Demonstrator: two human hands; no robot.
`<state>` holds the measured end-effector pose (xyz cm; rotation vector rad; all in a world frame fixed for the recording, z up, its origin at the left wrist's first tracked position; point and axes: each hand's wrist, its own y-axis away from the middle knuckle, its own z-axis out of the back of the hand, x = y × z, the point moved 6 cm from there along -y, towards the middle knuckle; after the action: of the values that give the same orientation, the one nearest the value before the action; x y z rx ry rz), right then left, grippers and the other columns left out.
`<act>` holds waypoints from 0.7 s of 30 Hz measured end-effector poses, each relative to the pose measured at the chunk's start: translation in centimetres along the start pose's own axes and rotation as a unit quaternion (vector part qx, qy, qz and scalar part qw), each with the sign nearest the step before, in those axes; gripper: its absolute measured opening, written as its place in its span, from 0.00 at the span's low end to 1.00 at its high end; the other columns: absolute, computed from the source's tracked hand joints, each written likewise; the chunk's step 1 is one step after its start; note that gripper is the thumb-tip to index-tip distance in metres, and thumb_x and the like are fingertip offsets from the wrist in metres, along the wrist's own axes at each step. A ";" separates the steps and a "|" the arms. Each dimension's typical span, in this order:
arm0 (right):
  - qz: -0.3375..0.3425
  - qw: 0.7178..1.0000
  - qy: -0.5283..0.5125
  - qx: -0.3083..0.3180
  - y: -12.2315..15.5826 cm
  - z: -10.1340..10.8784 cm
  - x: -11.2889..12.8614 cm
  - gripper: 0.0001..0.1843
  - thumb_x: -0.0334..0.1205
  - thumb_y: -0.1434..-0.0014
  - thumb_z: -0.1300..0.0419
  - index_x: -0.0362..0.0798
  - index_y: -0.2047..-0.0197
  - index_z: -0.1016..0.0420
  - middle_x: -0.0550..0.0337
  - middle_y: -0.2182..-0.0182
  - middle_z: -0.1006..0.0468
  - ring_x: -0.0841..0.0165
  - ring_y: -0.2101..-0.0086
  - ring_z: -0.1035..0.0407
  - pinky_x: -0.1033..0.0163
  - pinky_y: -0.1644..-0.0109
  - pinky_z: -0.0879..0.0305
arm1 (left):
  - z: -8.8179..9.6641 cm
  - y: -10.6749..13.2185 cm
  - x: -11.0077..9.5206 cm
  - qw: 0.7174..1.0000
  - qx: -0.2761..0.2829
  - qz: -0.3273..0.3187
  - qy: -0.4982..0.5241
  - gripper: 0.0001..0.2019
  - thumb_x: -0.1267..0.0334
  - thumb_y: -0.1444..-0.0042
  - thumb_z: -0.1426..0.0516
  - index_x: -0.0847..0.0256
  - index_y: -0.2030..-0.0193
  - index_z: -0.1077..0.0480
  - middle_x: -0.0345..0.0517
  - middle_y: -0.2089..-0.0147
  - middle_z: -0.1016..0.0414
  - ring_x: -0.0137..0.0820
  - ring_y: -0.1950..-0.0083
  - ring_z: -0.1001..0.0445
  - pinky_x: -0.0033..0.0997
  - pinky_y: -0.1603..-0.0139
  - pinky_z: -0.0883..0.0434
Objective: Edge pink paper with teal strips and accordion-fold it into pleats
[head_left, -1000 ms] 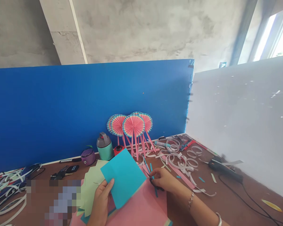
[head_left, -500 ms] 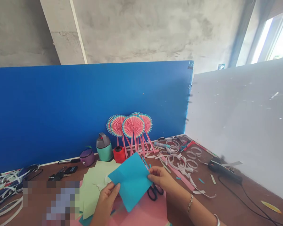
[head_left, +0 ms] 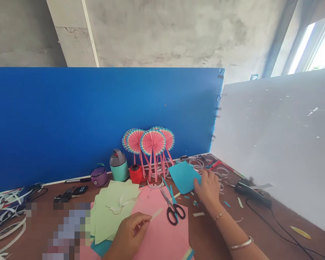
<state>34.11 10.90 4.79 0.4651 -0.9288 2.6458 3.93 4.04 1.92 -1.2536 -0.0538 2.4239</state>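
My right hand (head_left: 208, 185) is closed on the right edge of a square blue paper sheet (head_left: 184, 177), held out to the right over white paper rings and scraps. My left hand (head_left: 132, 233) is loosely curled above a pink paper sheet (head_left: 165, 238), with a small gap between thumb and forefinger. Just past its fingertips a thin pale strip (head_left: 157, 213) lies on the pink paper. Black-handled scissors (head_left: 175, 213) rest on that sheet, blades pointing away. Fanned pale green sheets (head_left: 105, 215) lie to the left, with curled white slivers on top.
Pink pleated paper fans (head_left: 153, 142) lean against the blue partition (head_left: 70, 119). In front stand a teal flask (head_left: 119, 169), a red container (head_left: 136, 175) and a purple pot (head_left: 99, 177). Keys (head_left: 67, 195) lie left. A black corded tool (head_left: 251, 193) sits right.
My right hand has carried the blue sheet rightward and away. My left hand has let go of it and sits lower, over the pink paper. The scissors are now uncovered.
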 end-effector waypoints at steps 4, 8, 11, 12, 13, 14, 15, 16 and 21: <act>0.162 0.973 -0.067 0.148 2.6 -2.2 5.1 0.12 0.40 0.42 0.48 0.48 0.70 0.25 0.53 0.63 0.27 0.61 0.60 0.36 0.59 0.56 0.44 | -1.1 0.4 -2.2 0.985 0.094 -0.110 -0.098 0.11 0.65 0.46 0.46 0.56 0.59 0.24 0.46 0.57 0.21 0.34 0.55 0.26 0.30 0.53 0.30; 0.145 0.962 -0.042 0.225 4.7 -4.7 6.2 0.05 0.38 0.49 0.39 0.46 0.71 0.24 0.52 0.64 0.28 0.59 0.60 0.37 0.60 0.58 0.45 | -2.6 0.9 -2.6 0.957 0.177 -0.167 -0.156 0.14 0.59 0.50 0.40 0.53 0.55 0.25 0.45 0.49 0.24 0.39 0.50 0.28 0.37 0.47 0.32; 0.129 0.957 -0.044 0.255 5.2 -5.9 6.0 0.03 0.34 0.50 0.40 0.45 0.72 0.24 0.52 0.65 0.27 0.61 0.61 0.37 0.62 0.59 0.46 | -2.9 1.2 -2.4 0.951 0.191 -0.182 -0.163 0.12 0.56 0.47 0.42 0.49 0.56 0.25 0.42 0.50 0.24 0.37 0.50 0.28 0.35 0.48 0.33; 0.129 0.956 -0.047 0.259 5.2 -6.1 5.9 0.04 0.32 0.50 0.41 0.45 0.74 0.25 0.53 0.65 0.27 0.62 0.62 0.37 0.62 0.59 0.46 | -3.0 1.2 -2.2 0.950 0.192 -0.183 -0.164 0.11 0.56 0.46 0.43 0.49 0.56 0.25 0.42 0.50 0.24 0.37 0.50 0.28 0.34 0.49 0.33; 0.130 0.956 -0.049 0.260 5.2 -6.2 5.9 0.06 0.30 0.51 0.42 0.45 0.76 0.26 0.53 0.66 0.27 0.63 0.62 0.37 0.62 0.59 0.46 | -3.0 1.3 -2.1 0.949 0.194 -0.182 -0.166 0.11 0.56 0.46 0.43 0.49 0.57 0.25 0.42 0.50 0.24 0.36 0.49 0.29 0.34 0.49 0.33; 0.131 0.956 -0.049 0.258 5.2 -6.2 5.8 0.07 0.28 0.51 0.43 0.45 0.78 0.27 0.54 0.67 0.27 0.63 0.63 0.37 0.63 0.59 0.46 | -3.1 1.4 -2.0 0.949 0.196 -0.181 -0.169 0.11 0.57 0.46 0.44 0.49 0.57 0.25 0.42 0.50 0.24 0.36 0.49 0.29 0.34 0.48 0.34; 0.131 0.956 -0.047 0.257 5.1 -6.2 5.8 0.09 0.27 0.51 0.44 0.45 0.79 0.28 0.54 0.68 0.28 0.64 0.64 0.37 0.63 0.60 0.46 | -3.2 1.5 -2.0 0.948 0.200 -0.180 -0.171 0.10 0.57 0.45 0.44 0.50 0.58 0.25 0.41 0.51 0.24 0.37 0.49 0.29 0.34 0.48 0.34; 0.133 0.957 -0.047 0.255 5.0 -6.1 5.7 0.09 0.26 0.51 0.45 0.45 0.79 0.29 0.54 0.69 0.28 0.64 0.64 0.37 0.63 0.60 0.46 | -3.3 1.6 -2.0 0.947 0.204 -0.178 -0.170 0.09 0.58 0.45 0.44 0.50 0.59 0.24 0.41 0.51 0.24 0.36 0.49 0.29 0.34 0.47 0.34; 0.145 0.954 -0.144 0.221 4.5 -3.7 6.5 0.06 0.28 0.53 0.47 0.46 0.77 0.34 0.58 0.72 0.29 0.66 0.67 0.36 0.64 0.63 0.44 | -2.8 1.7 -2.4 0.969 0.177 -0.129 -0.112 0.14 0.62 0.47 0.43 0.48 0.54 0.26 0.42 0.49 0.25 0.38 0.45 0.30 0.37 0.43 0.36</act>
<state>25.79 11.04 2.13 0.9005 -0.4930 3.1252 6.81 1.18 1.69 -0.7623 0.1396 2.2135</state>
